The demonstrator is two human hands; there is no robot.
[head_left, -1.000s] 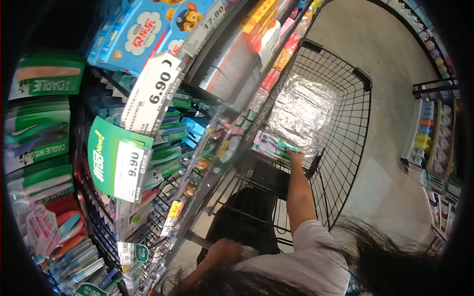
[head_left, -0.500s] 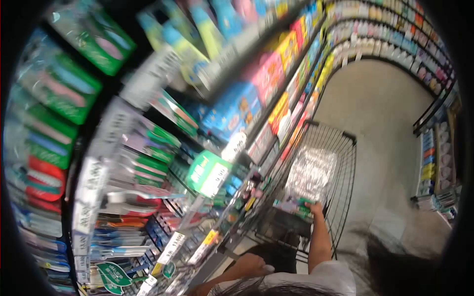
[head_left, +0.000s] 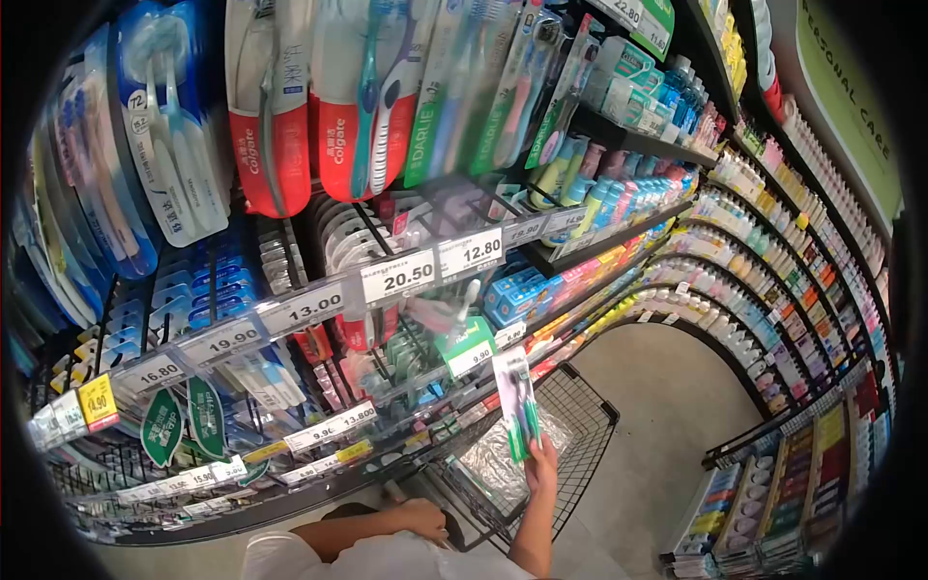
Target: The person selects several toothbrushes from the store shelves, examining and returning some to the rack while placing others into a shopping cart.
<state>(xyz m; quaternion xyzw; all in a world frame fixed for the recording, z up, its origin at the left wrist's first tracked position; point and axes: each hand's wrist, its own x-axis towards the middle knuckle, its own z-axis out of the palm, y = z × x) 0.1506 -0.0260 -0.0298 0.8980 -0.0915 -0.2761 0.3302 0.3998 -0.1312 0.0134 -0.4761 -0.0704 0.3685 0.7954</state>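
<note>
My right hand (head_left: 542,465) holds a toothbrush pack (head_left: 518,406) by its lower green end, upright above the shopping cart (head_left: 580,449). The pack has a clear front, and dark-coloured brushes show inside. Low and close to my body, my left hand (head_left: 423,519) is closed beside the near end of the cart; what its fingers hold, if anything, is hidden. Inside the cart lies a shiny silvery wrapped package (head_left: 556,432), partly behind my right hand.
Hanging toothbrush packs (head_left: 274,145) fill the shelf rack at left, above a strip of price tags (head_left: 401,276). Curved shelves of bottles (head_left: 749,329) stand at the far end. Low racks (head_left: 744,498) line the right side of the grey floor (head_left: 667,387).
My right hand has come up out of the cart, where it was by some green packs, and now holds a toothbrush pack. The view has turned toward the shelf.
</note>
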